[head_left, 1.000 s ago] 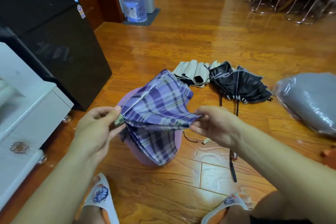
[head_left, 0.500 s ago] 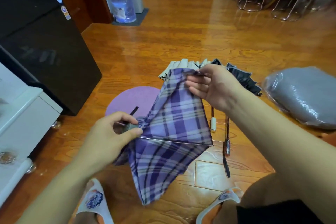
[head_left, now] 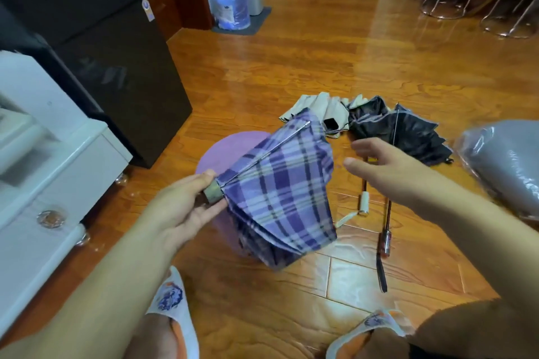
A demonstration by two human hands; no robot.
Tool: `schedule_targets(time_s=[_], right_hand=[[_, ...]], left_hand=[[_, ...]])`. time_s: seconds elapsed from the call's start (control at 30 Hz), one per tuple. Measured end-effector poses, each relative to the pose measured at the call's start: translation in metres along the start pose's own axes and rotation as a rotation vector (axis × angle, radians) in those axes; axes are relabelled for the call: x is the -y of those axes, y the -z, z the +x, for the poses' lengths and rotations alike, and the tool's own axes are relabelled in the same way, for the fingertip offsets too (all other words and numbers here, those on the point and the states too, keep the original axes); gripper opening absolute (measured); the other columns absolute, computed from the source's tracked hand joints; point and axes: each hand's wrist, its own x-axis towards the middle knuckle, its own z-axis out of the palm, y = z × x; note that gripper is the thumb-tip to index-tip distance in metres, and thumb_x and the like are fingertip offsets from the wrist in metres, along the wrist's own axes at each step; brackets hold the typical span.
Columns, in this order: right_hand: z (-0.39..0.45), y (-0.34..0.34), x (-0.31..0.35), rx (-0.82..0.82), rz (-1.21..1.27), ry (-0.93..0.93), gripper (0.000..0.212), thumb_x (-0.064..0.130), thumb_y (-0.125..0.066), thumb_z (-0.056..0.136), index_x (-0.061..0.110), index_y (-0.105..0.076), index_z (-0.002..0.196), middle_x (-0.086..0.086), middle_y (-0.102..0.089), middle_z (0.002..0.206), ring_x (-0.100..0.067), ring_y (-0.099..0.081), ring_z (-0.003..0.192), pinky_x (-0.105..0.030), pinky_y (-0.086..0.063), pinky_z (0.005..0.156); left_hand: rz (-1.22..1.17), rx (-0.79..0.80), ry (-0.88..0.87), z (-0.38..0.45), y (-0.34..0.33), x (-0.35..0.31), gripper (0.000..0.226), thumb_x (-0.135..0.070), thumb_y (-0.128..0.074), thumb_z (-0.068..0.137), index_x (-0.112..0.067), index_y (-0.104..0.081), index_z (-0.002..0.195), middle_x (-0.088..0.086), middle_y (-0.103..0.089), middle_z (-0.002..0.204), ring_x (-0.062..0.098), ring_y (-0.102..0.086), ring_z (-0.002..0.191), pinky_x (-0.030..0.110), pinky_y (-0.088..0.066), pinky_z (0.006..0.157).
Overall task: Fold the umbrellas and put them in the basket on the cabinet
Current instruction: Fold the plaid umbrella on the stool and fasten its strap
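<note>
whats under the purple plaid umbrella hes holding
Below the purple plaid umbrella, held by the left hand, a round purple mat lies on the wooden floor. The canopy covers the mat's right part, so anything lying there is hidden.

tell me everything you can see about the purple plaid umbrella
The purple plaid umbrella is a compact folding one of thin purple, lilac and cream checked cloth. Its canopy is collapsed but loose, hanging in unrolled folds, with a thin metal rib showing along the upper edge. The left hand grips its grey end piece, holding it tilted in the air above a round purple mat. The right hand hovers open beside it, not touching.
</note>
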Motion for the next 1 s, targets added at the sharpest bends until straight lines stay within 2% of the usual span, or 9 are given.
schedule_targets(time_s=[0.17,0.3,0.43,0.53,0.6,0.73,0.83,0.9,1.0], right_hand=[[-0.002,-0.038,-0.019,0.158,0.327,-0.366,0.063,0.053,-0.064,0.093,0.024,-0.043,0.145,-0.010,-0.050,0.138,-0.031,-0.060,0.115,-0.055,-0.059,0.087],[-0.001,-0.064,-0.033,0.295,0.921,-0.553,0.067,0.049,-0.070,0.088,0.010,-0.042,0.135,-0.025,-0.063,0.116,-0.040,-0.073,0.095,-0.055,-0.060,0.085],[0.009,-0.064,-0.025,0.278,1.080,-0.411,0.041,0.031,-0.063,0.098,0.006,-0.052,0.129,-0.024,-0.072,0.114,-0.034,-0.073,0.096,-0.045,-0.062,0.083],[0.010,-0.062,-0.013,0.049,0.885,-0.376,0.037,-0.001,-0.052,0.097,0.014,-0.047,0.130,-0.016,-0.074,0.082,-0.022,-0.069,0.062,-0.033,-0.063,0.059],[0.001,-0.051,0.004,-0.129,0.805,-0.236,0.048,-0.005,-0.047,0.094,0.023,-0.045,0.132,-0.012,-0.067,0.072,-0.019,-0.060,0.049,-0.029,-0.053,0.044],[-0.017,-0.025,0.045,-0.289,0.678,0.102,0.020,-0.004,-0.048,0.094,0.006,-0.065,0.095,-0.010,-0.058,0.062,-0.018,-0.054,0.040,-0.026,-0.046,0.039],[0.002,-0.018,0.059,-0.214,0.743,0.133,0.013,-0.001,-0.051,0.097,0.002,-0.063,0.094,-0.011,-0.067,0.071,-0.023,-0.069,0.059,-0.032,-0.058,0.057],[0.021,-0.013,0.055,-0.066,0.706,0.140,0.020,0.006,-0.055,0.100,0.006,-0.064,0.118,-0.014,-0.073,0.108,-0.027,-0.072,0.104,-0.034,-0.058,0.088],[0.025,0.005,0.042,0.172,0.356,0.261,0.060,0.033,-0.058,0.102,0.037,-0.032,0.156,0.008,-0.030,0.164,-0.005,-0.030,0.144,-0.033,-0.030,0.107]], left_hand=[[-0.127,-0.078,0.030,0.001,0.004,-0.006,0.006,-0.012,-0.059,0.102,-0.011,-0.064,0.100,0.014,-0.070,0.106,0.025,-0.070,0.096,0.034,-0.064,0.065],[-0.145,-0.108,0.020,0.001,0.005,-0.010,0.008,-0.011,-0.060,0.102,-0.009,-0.064,0.108,0.017,-0.067,0.125,0.029,-0.070,0.108,0.041,-0.061,0.075],[-0.098,-0.083,-0.018,0.001,0.003,-0.004,0.006,-0.010,-0.061,0.101,-0.009,-0.064,0.106,0.013,-0.072,0.113,0.027,-0.073,0.099,0.038,-0.064,0.071],[0.013,-0.073,-0.123,0.002,-0.001,0.002,0.007,-0.011,-0.064,0.099,-0.005,-0.065,0.102,0.006,-0.078,0.089,0.022,-0.077,0.087,0.031,-0.064,0.062],[0.204,-0.130,-0.261,0.006,0.001,0.008,0.008,-0.014,-0.070,0.096,-0.006,-0.070,0.096,0.007,-0.077,0.092,0.024,-0.076,0.091,0.030,-0.063,0.065],[0.826,-0.107,-0.597,0.009,0.009,0.020,0.005,-0.031,-0.078,0.090,-0.030,-0.078,0.085,-0.008,-0.074,0.088,0.024,-0.073,0.088,0.049,-0.062,0.079],[0.977,-0.021,-0.670,0.000,-0.003,0.024,0.009,-0.028,-0.078,0.090,-0.029,-0.078,0.081,-0.019,-0.074,0.082,0.010,-0.072,0.080,0.039,-0.061,0.079],[0.937,0.036,-0.602,-0.009,-0.012,0.027,0.009,-0.024,-0.077,0.091,-0.023,-0.079,0.082,-0.014,-0.076,0.082,0.007,-0.072,0.075,0.028,-0.061,0.072],[0.610,0.065,-0.294,-0.011,-0.015,0.026,0.015,-0.021,-0.074,0.093,-0.008,-0.078,0.087,0.009,-0.077,0.093,0.021,-0.076,0.085,0.035,-0.064,0.070]])
